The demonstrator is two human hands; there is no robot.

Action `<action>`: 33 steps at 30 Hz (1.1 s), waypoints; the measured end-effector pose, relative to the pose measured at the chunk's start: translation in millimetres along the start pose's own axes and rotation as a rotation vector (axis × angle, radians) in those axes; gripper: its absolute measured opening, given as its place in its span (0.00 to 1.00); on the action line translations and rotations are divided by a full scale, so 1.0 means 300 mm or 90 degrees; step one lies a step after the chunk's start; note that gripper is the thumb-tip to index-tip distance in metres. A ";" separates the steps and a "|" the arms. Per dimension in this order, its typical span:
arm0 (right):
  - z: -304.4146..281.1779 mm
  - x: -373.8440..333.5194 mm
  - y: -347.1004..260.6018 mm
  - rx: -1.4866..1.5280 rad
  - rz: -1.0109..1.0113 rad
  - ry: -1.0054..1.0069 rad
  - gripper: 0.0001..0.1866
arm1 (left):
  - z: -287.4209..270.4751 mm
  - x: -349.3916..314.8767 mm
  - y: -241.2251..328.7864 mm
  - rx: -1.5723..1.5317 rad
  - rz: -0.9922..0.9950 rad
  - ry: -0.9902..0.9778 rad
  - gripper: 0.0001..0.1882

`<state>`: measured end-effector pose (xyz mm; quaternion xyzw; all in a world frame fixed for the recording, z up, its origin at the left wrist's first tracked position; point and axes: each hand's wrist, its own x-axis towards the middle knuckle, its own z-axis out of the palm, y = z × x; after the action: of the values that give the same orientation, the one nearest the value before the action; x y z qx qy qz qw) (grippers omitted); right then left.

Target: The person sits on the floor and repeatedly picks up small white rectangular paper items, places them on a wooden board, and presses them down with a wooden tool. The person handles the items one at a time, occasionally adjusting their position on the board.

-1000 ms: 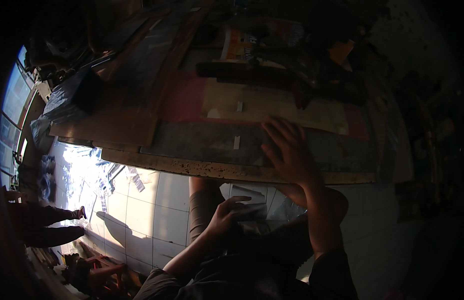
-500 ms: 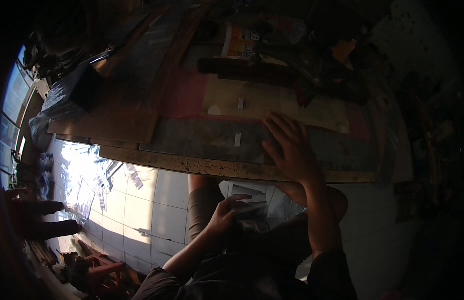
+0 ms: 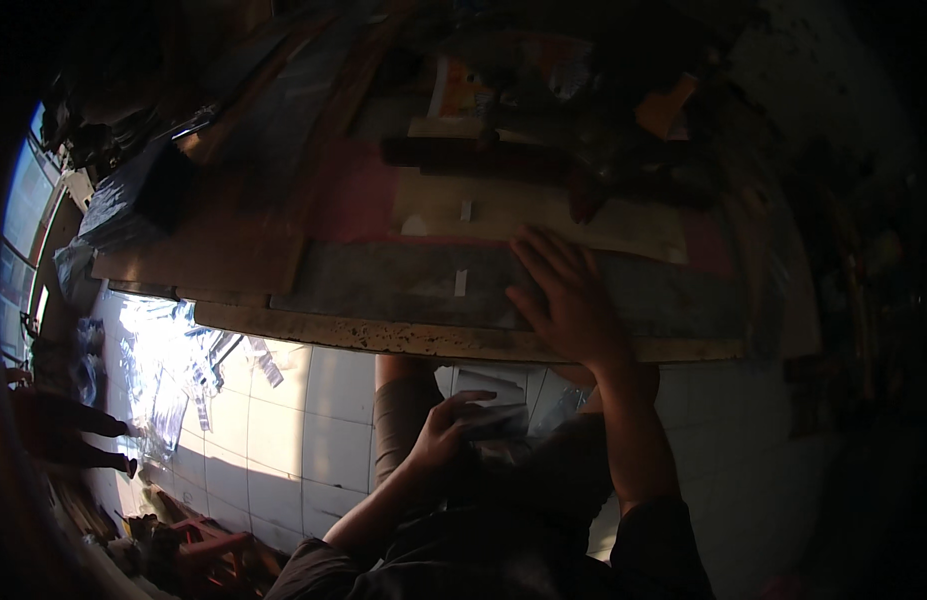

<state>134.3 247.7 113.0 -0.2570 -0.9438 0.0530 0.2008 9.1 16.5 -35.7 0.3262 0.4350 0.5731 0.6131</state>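
Over my lap, below the table's near edge, my left hand [image 3: 443, 432] is closed on a thin, dark, shiny plastic piece [image 3: 498, 422]. Whether it is one sheet or a small stack I cannot tell in the dim light. My right hand [image 3: 565, 305] lies on the grey tabletop [image 3: 383, 290], fingers spread and pointing away from me, with nothing seen in it. To the left of its fingers is a small white strip [image 3: 461, 283]. Farther back, a second small strip [image 3: 466, 210] rests on a tan sheet [image 3: 543, 215] edged with red.
Behind the tan sheet lies a long dark bar [image 3: 473, 156]. Brown boards [image 3: 203, 240] and a plastic-wrapped dark block [image 3: 143, 195] occupy the table's left. Shiny strips [image 3: 183, 360] litter the sunlit floor. Another person's legs [image 3: 78, 430] and a red stool [image 3: 213, 545] are at left.
The view has shifted slightly, and my right knee has drawn inward. The other person's legs at left have moved. Both my hands keep nearly the same pose.
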 end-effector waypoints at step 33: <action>0.137 -0.523 0.025 -0.069 0.153 0.291 0.26 | -0.022 -0.016 0.018 0.026 0.026 -0.014 0.24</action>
<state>244.5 174.9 18.6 -0.3830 -0.8380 -0.0339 0.3872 1.1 11.7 -32.7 0.3535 0.4329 0.5733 0.5991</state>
